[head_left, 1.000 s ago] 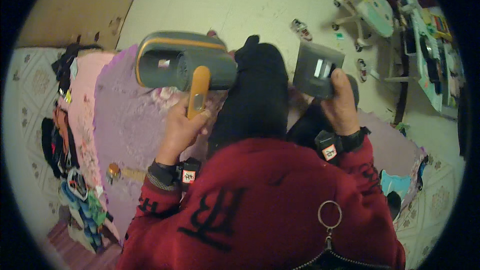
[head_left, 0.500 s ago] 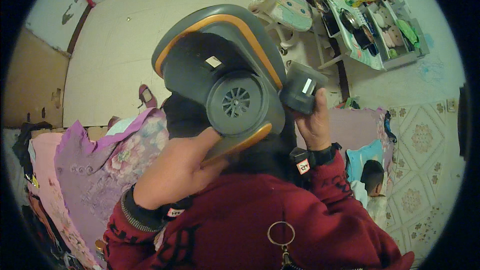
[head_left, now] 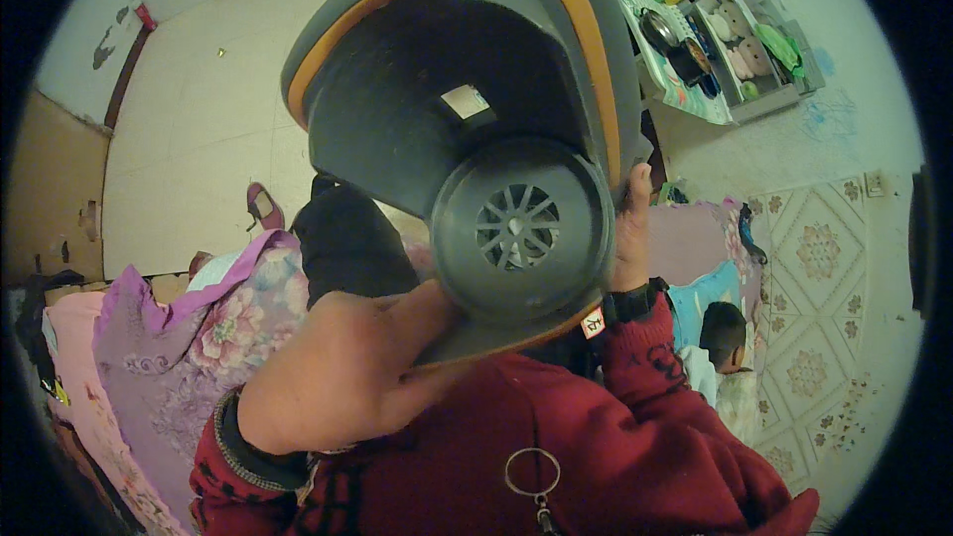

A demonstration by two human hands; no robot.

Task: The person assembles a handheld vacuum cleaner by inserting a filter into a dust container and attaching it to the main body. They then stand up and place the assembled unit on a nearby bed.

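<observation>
A large dark grey plastic housing (head_left: 372, 119) with an orange trim band fills the middle of the view, its deep hollow turned toward me. On its lower part sits a round disc (head_left: 536, 283) with a spoked vent at its centre. My left hand (head_left: 342, 372) is closed on the housing's lower left edge, thumb on the near side by the disc. At the housing's right side is my right hand (head_left: 631, 238), partly hidden behind it. Only a corner of the dark grey box-shaped piece (head_left: 643, 151) in that hand shows past the housing.
A bed with a floral purple cover (head_left: 223, 328) lies on both sides of me. On its right a person's dark-haired head (head_left: 723, 335) rests by a blue pillow (head_left: 700, 288). A shoe (head_left: 264, 206) is on the tiled floor; a cluttered desk (head_left: 695, 89) stands at the upper right.
The housing has come closer to the camera and looks bigger. It now covers most of the box-shaped piece in my right hand, which stood clear beside it before.
</observation>
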